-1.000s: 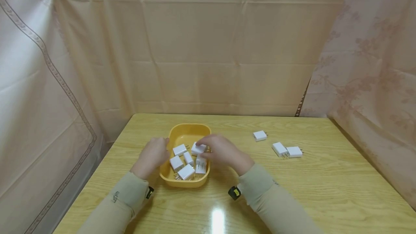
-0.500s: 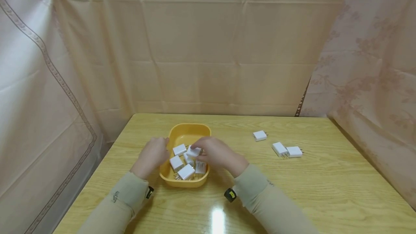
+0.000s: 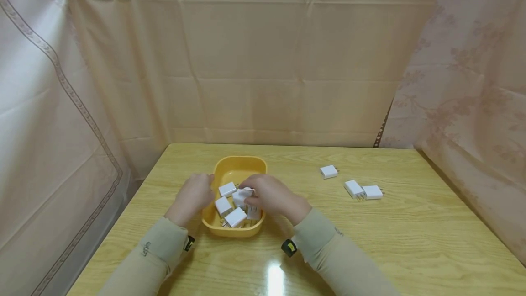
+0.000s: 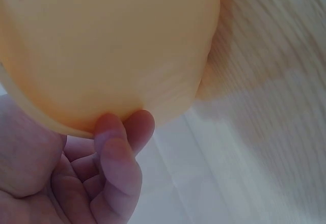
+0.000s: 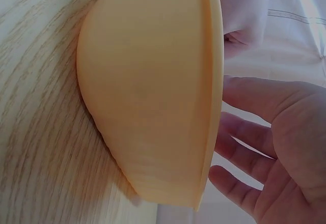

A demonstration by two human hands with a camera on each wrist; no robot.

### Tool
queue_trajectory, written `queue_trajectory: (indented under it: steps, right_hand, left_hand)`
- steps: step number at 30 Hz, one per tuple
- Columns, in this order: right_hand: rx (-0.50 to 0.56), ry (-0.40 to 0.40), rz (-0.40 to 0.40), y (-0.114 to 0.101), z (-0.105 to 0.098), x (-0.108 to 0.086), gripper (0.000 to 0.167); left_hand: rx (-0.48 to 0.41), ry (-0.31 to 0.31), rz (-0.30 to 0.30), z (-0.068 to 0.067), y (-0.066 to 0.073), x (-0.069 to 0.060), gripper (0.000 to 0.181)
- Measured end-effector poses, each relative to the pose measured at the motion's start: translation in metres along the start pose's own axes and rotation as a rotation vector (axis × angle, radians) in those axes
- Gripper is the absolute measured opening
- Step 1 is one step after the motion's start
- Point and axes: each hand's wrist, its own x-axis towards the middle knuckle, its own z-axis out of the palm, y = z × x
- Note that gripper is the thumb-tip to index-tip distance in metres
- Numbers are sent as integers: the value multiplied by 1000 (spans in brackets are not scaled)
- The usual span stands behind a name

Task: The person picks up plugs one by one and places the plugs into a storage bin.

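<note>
A yellow plastic basin [image 3: 231, 232] stands on the table with several white plug-in chargers in it, such as the charger [image 3: 235, 217] near its front. My left hand [image 3: 194, 195] pinches the basin's left rim; the left wrist view shows thumb and fingers [image 4: 119, 152] on that edge. Over the basin's right side, my right hand [image 3: 273, 198] holds a tilted white charger [image 3: 248, 191] between thumb and fingers, just above the others. In the right wrist view the basin wall hides the fingertips and that charger.
On the wooden table [image 3: 411, 232], to the right, lie a single charger [image 3: 328, 171] and two touching ones, a charger [image 3: 354, 189] and its neighbour [image 3: 372, 192]. A beige curtain [image 3: 279, 58] hangs behind the table's far edge.
My right hand has moved left and slightly down with the charger, from the basin's right rim towards its middle. The charger has tilted. My left hand has stayed on the rim.
</note>
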Motion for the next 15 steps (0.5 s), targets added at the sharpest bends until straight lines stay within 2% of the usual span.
queue_trajectory:
  steps: [5, 15]
  right_hand:
    - [12, -8, 26, -1, -2, 0, 33]
    - [5, 10, 13, -1, -6, -3, 32]
  left_hand:
    - [3, -2, 3, 0, 0, 1, 51]
    - [13, 8, 11, 0, 0, 0, 50]
